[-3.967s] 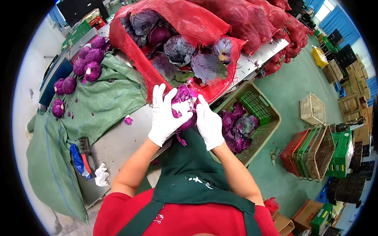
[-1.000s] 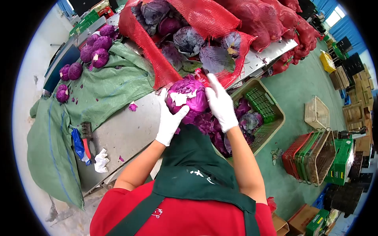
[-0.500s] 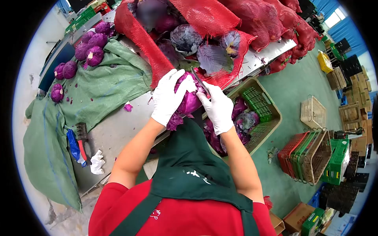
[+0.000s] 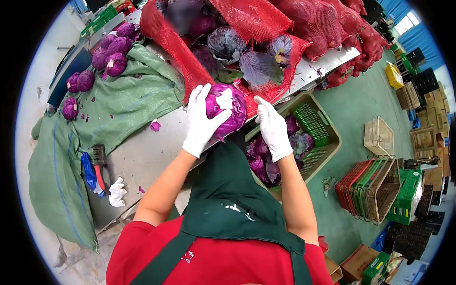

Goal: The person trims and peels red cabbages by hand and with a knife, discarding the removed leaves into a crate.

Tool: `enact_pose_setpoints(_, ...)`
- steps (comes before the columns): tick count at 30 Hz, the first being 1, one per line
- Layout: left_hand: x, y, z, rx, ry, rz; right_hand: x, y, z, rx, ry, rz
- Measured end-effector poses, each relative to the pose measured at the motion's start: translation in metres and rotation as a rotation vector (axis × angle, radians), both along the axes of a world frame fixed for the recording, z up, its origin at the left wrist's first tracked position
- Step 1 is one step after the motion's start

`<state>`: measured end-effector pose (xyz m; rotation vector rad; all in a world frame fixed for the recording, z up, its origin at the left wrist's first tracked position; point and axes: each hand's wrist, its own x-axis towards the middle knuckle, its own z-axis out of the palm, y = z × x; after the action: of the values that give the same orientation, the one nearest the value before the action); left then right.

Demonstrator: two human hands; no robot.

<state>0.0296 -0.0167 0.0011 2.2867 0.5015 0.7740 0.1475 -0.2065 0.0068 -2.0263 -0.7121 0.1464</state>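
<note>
A purple red cabbage (image 4: 237, 111) with a pale cut patch is held at the table's front edge. My left hand (image 4: 198, 121), in a white glove, grips it from the left, thumb across its front. My right hand (image 4: 273, 130), gloved too, is just right of the cabbage and apart from it, fingers closed together. The small knife that showed in it before is now hidden by the hand. Behind the cabbage lies an opened red mesh sack (image 4: 190, 71) with dark-leaved cabbages (image 4: 226, 45) in it.
Below my right hand, a crate (image 4: 327, 159) holds purple leaves. A green woven sheet (image 4: 133, 102) drapes the metal table (image 4: 142, 164), with several peeled cabbages (image 4: 115, 64) on it. A cleaver-like tool (image 4: 99, 164) with a red handle lies at left. Full red sacks (image 4: 304, 28) stand behind.
My right hand has moved right and down, away from the cabbage, and the knife blade no longer shows. Loose leaves below the cabbage are gone, and more of its round surface is visible.
</note>
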Motion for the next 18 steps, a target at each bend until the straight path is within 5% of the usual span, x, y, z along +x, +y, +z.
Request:
enact_pose_setpoints(2, 0.003, 0.001, 0.003, 0.247, -0.053, 0.030, -0.005, 0.005, 0.013, -0.023, -0.071, 0.027)
enact_pose_setpoints(8, 0.007, -0.007, -0.002, -0.004, -0.115, 0.015, -0.005, 0.023, 0.023, -0.124, -0.356, 0.069)
enact_pose_setpoints(18, 0.012, -0.003, -0.004, 0.099, -0.063, 0.054, -0.006, 0.044, 0.020, -0.295, -0.536, 0.043)
